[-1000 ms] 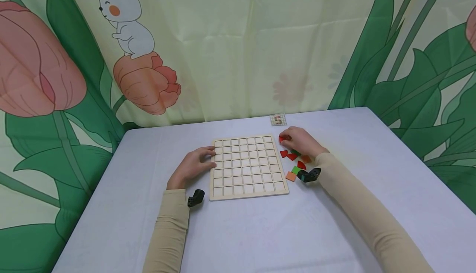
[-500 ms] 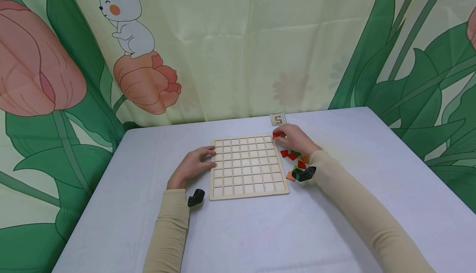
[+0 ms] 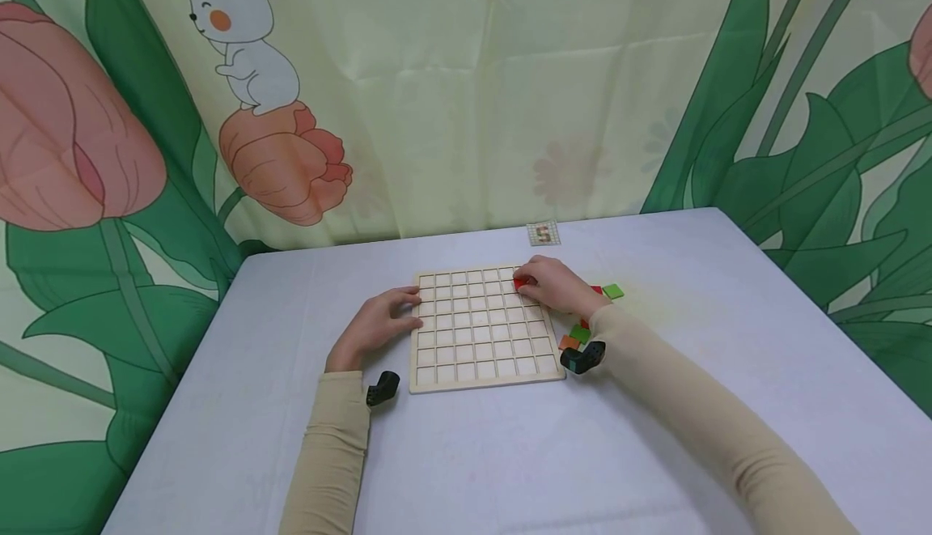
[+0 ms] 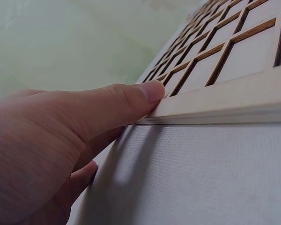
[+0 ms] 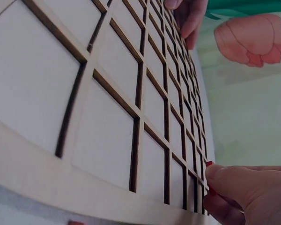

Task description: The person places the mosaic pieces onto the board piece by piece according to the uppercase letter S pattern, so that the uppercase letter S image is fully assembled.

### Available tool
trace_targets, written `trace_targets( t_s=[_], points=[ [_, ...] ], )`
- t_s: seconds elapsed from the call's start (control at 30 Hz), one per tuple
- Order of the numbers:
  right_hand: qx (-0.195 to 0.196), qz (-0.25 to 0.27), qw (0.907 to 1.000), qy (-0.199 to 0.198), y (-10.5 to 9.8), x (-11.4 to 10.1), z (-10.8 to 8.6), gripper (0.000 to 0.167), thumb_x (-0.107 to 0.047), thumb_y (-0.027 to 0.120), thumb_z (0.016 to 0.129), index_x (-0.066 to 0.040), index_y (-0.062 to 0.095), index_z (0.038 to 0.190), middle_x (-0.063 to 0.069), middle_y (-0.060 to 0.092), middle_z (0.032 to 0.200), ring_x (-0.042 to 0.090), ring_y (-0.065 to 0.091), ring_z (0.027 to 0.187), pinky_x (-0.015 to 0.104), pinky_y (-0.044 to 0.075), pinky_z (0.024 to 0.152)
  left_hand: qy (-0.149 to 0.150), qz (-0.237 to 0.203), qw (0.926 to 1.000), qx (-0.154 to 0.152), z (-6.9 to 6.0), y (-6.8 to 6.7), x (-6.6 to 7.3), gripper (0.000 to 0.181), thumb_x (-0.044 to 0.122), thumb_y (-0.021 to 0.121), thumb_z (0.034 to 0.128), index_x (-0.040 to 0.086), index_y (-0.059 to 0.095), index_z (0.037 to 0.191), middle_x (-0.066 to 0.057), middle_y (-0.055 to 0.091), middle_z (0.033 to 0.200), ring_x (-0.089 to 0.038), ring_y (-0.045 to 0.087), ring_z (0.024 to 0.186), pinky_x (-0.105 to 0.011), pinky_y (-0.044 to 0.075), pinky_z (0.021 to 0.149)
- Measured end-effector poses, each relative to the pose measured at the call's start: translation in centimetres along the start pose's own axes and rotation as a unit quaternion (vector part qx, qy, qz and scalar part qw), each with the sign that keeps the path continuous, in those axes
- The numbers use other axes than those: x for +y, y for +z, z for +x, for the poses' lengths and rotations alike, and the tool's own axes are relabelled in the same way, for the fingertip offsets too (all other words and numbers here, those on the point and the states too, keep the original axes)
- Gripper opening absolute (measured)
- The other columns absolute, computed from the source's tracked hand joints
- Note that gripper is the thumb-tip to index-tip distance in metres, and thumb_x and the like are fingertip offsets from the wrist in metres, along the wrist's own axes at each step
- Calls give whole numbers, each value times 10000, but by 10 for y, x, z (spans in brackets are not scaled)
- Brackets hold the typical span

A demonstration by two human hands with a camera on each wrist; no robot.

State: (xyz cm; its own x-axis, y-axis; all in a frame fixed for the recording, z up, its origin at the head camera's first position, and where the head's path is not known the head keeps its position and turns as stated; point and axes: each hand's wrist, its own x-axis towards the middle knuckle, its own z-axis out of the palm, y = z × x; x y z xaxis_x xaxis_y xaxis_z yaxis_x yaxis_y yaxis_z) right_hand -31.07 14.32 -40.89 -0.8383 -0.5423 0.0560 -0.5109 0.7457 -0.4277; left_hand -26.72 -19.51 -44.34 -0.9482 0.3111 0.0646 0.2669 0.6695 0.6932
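A wooden grid board lies on the white cloth. In the head view my left hand rests at its left edge, fingers relaxed; the left wrist view shows the thumb touching the frame of the board. My right hand is over the board's upper right corner and pinches a red piece. In the right wrist view the red piece shows only partly between the fingers of the right hand, close to the grid.
Right of the board lie a green piece, another green piece, an orange piece and red pieces partly hidden by the right arm. A small patterned card lies behind the board, near the table's back edge.
My right hand has moved left with the red piece, from beside the board to over its upper right corner. A green piece at the right has come into sight. The left hand has stayed put.
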Motion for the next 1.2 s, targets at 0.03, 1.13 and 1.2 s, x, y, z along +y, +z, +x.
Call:
trace_targets(
  t_s=[0.03, 1.13, 1.2],
  points=[
    [-8, -4, 10000, -29, 1, -1, 0, 289, -124, 658, 940, -2, 670, 1201, 119, 617, 1087, 245, 564, 970, 383, 512, 867, 4, -12, 10000, 6, 0, 0, 0, 437, 197, 774, 848, 28, 657, 1234, -60, 520, 1438, -270, 385, 1391, -452, 282, 1156],
    [28, -51, 9999, -149, 7, -8, 13, 286, -81, 663, 924, 23, 665, 1190, 126, 630, 1031, 251, 567, 938, 387, 509, 845, -68, 64, 10000, -22, 0, 0, 1, 429, 203, 771, 852, 36, 659, 1231, -52, 512, 1446, -262, 378, 1397, -449, 281, 1158],
    [33, -23, 9999, -154, 7, -8, 13, 267, -74, 665, 921, 18, 678, 1172, 118, 644, 1021, 248, 573, 934, 387, 510, 847, -30, 64, 10000, -14, 0, 0, 1, 428, 195, 774, 849, 33, 660, 1228, -57, 513, 1445, -268, 379, 1395, -455, 282, 1156]
  ],
)
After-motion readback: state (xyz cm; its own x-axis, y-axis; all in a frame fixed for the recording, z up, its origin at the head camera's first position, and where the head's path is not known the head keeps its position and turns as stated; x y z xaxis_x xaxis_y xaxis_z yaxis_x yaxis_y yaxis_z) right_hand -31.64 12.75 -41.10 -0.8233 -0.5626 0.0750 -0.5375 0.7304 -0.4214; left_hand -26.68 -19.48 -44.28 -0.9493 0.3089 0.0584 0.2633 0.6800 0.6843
